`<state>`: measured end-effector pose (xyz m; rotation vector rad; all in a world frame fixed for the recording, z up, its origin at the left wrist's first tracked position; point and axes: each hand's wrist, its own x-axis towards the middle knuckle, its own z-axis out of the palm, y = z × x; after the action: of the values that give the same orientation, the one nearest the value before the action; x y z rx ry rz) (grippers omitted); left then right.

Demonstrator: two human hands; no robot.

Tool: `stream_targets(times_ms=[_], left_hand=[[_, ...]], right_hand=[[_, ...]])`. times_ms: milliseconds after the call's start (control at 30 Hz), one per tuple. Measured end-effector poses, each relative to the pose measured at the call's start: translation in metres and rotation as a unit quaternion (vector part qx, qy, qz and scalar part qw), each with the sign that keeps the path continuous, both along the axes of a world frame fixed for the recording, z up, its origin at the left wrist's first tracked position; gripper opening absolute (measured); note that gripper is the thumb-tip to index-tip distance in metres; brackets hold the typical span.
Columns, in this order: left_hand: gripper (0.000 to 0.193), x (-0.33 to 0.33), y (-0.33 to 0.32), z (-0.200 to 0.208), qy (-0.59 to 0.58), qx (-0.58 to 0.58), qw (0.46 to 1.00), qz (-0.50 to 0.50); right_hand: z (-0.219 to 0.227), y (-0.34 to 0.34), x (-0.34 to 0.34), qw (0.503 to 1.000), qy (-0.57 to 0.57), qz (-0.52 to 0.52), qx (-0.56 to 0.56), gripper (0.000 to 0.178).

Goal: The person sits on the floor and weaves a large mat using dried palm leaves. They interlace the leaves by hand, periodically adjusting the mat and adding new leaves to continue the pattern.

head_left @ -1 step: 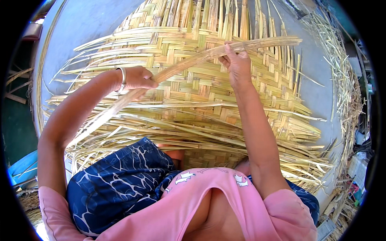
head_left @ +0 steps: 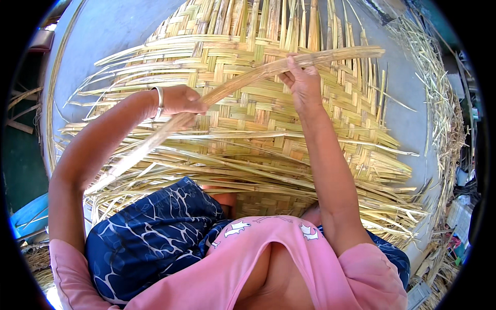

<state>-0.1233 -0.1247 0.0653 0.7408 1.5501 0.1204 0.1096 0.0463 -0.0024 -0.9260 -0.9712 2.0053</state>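
Note:
A long, flat, tan bamboo strip [head_left: 243,77] runs slantwise above the woven mat, from low on the left to high on the right. My left hand [head_left: 183,99], with a pale bangle at the wrist, is closed round its lower part. Farther along, my right hand [head_left: 304,77] pinches the strip between thumb and fingers. Beyond that pinch the strip's far end juts out to the right. Its lower left end looks bright and smeared over the loose slats. Beneath both hands lies the yellow-green woven bamboo mat [head_left: 253,121], its unwoven slat ends sticking out at the far side and the left.
Loose bamboo slats [head_left: 201,163] lie across the mat's near side, close to my patterned dark blue garment [head_left: 150,232]. Grey floor [head_left: 111,39] borders the mat. A heap of dry shavings [head_left: 439,98] lines the right side. Something blue [head_left: 31,214] lies at the far left.
My left hand has shifted slightly right. The strip's far right tip sits a little farther left, and my right hand has barely moved. Both hands keep hold of the strip.

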Motion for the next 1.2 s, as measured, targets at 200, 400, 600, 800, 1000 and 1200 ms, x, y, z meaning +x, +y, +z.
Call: stream_targets(times_ms=[200, 400, 600, 800, 1000, 1200], left_hand=[[0.029, 0.007, 0.01, 0.0, -0.006, 0.033, 0.996, 0.083], [0.028, -0.016, -0.003, -0.002, 0.043, -0.011, 0.996, 0.084], [0.021, -0.009, 0.015, 0.007, 0.027, 0.019, 0.999, 0.015], [0.02, -0.054, 0.045, -0.001, 0.269, 0.165, 0.947, 0.057], [0.023, -0.083, 0.104, -0.006, 0.209, 0.239, 0.891, 0.326], [0.027, -0.092, 0.144, -0.038, 0.063, 0.253, 0.862, 0.435]], right_hand=[[0.013, 0.0, -0.003, 0.989, 0.06, 0.093, -0.102, 0.017], [0.022, 0.029, 0.009, 0.995, -0.04, 0.048, 0.074, 0.021], [0.002, 0.054, 0.003, 0.98, -0.119, -0.031, 0.157, 0.025], [0.025, 0.066, -0.001, 0.998, -0.047, 0.025, 0.017, 0.031], [0.029, 0.093, -0.034, 0.98, -0.159, 0.117, 0.04, 0.038], [0.019, 0.114, -0.131, 0.921, -0.263, 0.247, 0.146, 0.054]])
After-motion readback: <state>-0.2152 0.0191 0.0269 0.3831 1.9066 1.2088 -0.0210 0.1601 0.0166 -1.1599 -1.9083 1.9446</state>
